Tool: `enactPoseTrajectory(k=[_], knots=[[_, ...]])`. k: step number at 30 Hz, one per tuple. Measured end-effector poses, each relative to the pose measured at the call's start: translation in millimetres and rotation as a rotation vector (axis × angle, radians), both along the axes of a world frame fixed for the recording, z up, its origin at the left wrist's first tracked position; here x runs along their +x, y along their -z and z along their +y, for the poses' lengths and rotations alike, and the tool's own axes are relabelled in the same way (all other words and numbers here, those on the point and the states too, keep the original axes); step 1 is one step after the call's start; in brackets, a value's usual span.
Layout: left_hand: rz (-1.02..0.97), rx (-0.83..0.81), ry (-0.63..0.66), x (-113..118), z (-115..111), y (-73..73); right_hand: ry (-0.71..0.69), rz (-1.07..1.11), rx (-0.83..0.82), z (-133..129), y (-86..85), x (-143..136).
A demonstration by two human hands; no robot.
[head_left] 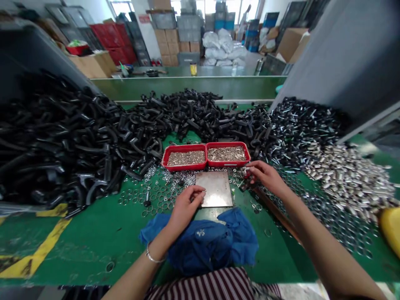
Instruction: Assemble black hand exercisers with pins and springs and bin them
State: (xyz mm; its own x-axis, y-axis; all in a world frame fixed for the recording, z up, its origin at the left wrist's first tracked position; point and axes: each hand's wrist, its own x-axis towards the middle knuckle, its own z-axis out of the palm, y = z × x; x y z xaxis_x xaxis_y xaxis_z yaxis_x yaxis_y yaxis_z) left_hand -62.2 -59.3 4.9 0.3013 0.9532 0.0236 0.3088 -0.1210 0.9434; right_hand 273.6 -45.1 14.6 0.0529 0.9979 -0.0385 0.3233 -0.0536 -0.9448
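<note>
My left hand (pixel 189 204) is at the left edge of a square metal plate (pixel 215 189), its thumb and fingers pinched together; whatever they hold is too small to make out. My right hand (pixel 261 174) is right of the plate, beside the right red tray (pixel 249 160), with fingers closed around a small metal piece by the head of a hammer-like tool (pixel 275 208) with a brown handle. Small pins fill that tray, and tiny metal parts fill the left red tray (pixel 164 164). A blue cloth (pixel 212 246) lies in front of the plate.
Black handle-like parts (pixel 78 137) are heaped along the left and back. Black bolts (pixel 300 125) and silver cylinders (pixel 350 175) are piled at the right. Metal rings (pixel 340 225) lie scattered over the green table (pixel 87 246). A yellow object (pixel 390 229) stands at the right edge.
</note>
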Motion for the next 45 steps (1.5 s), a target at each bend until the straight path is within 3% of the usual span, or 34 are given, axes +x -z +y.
enactPoseTrajectory(k=[7,10,15,20,26,32,35,37,40,43,45], knots=[[-0.105,-0.08,0.066,26.8,6.5,1.2,0.032,0.564,-0.167,0.3,10.1,-30.4],[-0.166,-0.151,0.061,33.1,8.7,0.4,0.032,0.675,-0.215,0.2,9.5,-41.5],[-0.361,-0.378,0.028,41.7,10.9,-3.3,-0.104,0.663,-0.249,-11.8,4.3,-79.2],[-0.465,-0.434,-0.01,39.9,11.5,-6.8,-0.223,0.618,-0.279,-26.4,3.3,-113.1],[-0.517,-0.494,0.054,25.4,5.2,-10.3,-0.217,0.693,-0.35,-28.1,10.6,-118.3],[-0.472,-0.442,-0.022,19.3,5.0,-8.8,-0.265,0.769,-0.401,-24.2,13.4,-123.3],[-0.477,-0.446,0.052,16.9,4.4,-9.9,-0.24,0.824,-0.476,-20.8,12.8,-126.0],[-0.409,-0.375,0.084,15.6,2.8,-8.7,-0.223,0.831,-0.546,-19.7,13.1,-127.4],[-0.089,0.013,0.071,11.7,0.0,-4.3,-0.152,0.731,-0.504,-21.1,12.6,-131.3],[0.19,0.414,0.104,-1.6,0.1,-5.5,-0.092,0.427,-0.206,-23.1,6.3,-136.9],[0.222,0.482,0.129,-15.5,2.2,-14.9,-0.103,0.177,0.046,-23.2,-3.2,-138.6]])
